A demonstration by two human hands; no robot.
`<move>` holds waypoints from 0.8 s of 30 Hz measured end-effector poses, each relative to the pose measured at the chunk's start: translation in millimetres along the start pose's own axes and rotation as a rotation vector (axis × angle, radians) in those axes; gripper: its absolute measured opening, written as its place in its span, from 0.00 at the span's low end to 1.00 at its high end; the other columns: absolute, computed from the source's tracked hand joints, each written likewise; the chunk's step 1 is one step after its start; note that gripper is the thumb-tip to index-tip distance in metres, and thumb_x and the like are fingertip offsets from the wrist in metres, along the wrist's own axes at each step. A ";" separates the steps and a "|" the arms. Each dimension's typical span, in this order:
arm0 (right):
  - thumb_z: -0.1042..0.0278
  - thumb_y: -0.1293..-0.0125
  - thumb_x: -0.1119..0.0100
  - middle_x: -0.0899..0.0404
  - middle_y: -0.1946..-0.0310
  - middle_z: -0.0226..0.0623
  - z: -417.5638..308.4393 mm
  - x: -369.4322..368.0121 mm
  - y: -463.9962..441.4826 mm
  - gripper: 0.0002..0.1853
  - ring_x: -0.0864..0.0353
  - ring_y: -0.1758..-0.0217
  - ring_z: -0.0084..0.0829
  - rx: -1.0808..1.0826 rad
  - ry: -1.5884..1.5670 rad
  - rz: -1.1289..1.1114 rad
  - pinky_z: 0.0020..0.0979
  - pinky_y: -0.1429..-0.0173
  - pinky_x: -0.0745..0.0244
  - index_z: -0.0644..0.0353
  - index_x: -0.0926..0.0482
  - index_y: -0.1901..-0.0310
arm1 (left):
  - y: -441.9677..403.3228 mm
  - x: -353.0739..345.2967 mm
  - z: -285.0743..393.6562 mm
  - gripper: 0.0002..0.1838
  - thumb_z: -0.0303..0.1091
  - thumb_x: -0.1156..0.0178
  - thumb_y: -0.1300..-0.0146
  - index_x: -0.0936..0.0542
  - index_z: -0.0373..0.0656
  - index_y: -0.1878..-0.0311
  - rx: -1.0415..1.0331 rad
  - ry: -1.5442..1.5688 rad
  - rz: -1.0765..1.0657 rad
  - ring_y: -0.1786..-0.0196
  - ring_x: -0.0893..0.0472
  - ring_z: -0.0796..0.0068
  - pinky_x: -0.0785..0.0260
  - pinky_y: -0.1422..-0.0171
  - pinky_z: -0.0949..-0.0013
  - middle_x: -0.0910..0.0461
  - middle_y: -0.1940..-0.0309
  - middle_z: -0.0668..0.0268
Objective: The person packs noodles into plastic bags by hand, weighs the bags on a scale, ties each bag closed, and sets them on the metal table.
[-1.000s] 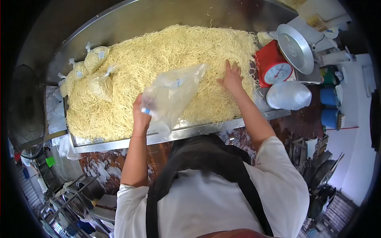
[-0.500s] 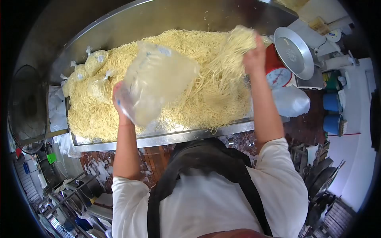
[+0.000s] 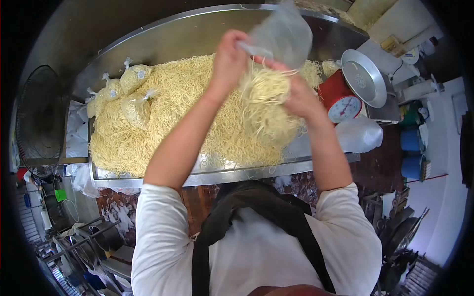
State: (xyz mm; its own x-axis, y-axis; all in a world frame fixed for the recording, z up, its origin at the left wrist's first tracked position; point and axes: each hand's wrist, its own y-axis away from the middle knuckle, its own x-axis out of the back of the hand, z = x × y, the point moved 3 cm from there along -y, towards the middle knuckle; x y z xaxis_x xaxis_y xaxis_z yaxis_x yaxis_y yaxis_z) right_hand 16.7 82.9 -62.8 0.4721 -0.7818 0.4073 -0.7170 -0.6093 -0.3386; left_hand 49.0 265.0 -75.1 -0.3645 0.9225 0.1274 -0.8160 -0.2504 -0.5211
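My left hand (image 3: 230,63) is closed on the edge of a clear plastic bag (image 3: 285,37), raised over the far side of the metal tray (image 3: 207,176). Right beside it, my right hand (image 3: 300,96) grips a bunch of yellow noodles (image 3: 269,89), whose strands hang down, partly blurred. The bag's mouth lies close to the top of the bunch; whether any strands are inside it I cannot tell. Beneath both hands spreads a wide heap of loose noodles (image 3: 182,118).
Several tied bags of noodles (image 3: 136,79) rest at the heap's left end. To the right stand a red dial scale (image 3: 340,98) with a round metal pan (image 3: 364,78) and a pale plastic bag (image 3: 359,135). A fan (image 3: 40,116) is at far left.
My left hand has swung up and right with the bag, meeting the right hand. My right hand has come slightly left and lower with the noodles.
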 end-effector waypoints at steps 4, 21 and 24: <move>0.72 0.37 0.35 0.20 0.52 0.37 45.2 -38.0 6.2 0.23 0.22 0.42 0.31 -0.307 -0.675 0.420 0.35 0.39 0.24 0.60 0.25 0.40 | 110.4 12.1 53.3 0.08 0.36 0.42 0.29 0.24 0.41 0.59 0.038 -0.229 -0.210 0.77 0.24 0.65 0.33 0.72 0.64 0.25 0.78 0.60; 0.72 0.41 0.36 0.24 0.44 0.51 234.5 -128.5 63.9 0.34 0.22 0.43 0.49 -0.433 0.581 -0.376 0.44 0.38 0.27 0.53 0.34 0.31 | 252.0 21.0 -140.1 0.07 0.32 0.45 0.31 0.30 0.40 0.57 0.558 -0.322 -0.231 0.73 0.19 0.51 0.30 0.67 0.54 0.23 0.77 0.51; 0.73 0.41 0.36 0.24 0.45 0.53 190.2 -147.7 28.3 0.37 0.21 0.46 0.49 -0.472 -0.210 -0.205 0.43 0.42 0.25 0.57 0.37 0.29 | 244.8 -0.1 -92.7 0.06 0.31 0.46 0.28 0.30 0.40 0.58 0.503 -0.130 -0.219 0.72 0.19 0.51 0.29 0.66 0.55 0.22 0.75 0.52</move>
State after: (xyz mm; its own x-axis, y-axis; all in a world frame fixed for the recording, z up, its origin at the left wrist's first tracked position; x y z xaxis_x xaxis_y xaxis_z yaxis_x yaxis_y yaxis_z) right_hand 24.3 155.9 -293.8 0.6834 -0.6926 0.2310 -0.7291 -0.6639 0.1662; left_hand -109.1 230.9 -280.9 -0.1884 0.9330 0.3065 -0.9807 -0.1954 -0.0081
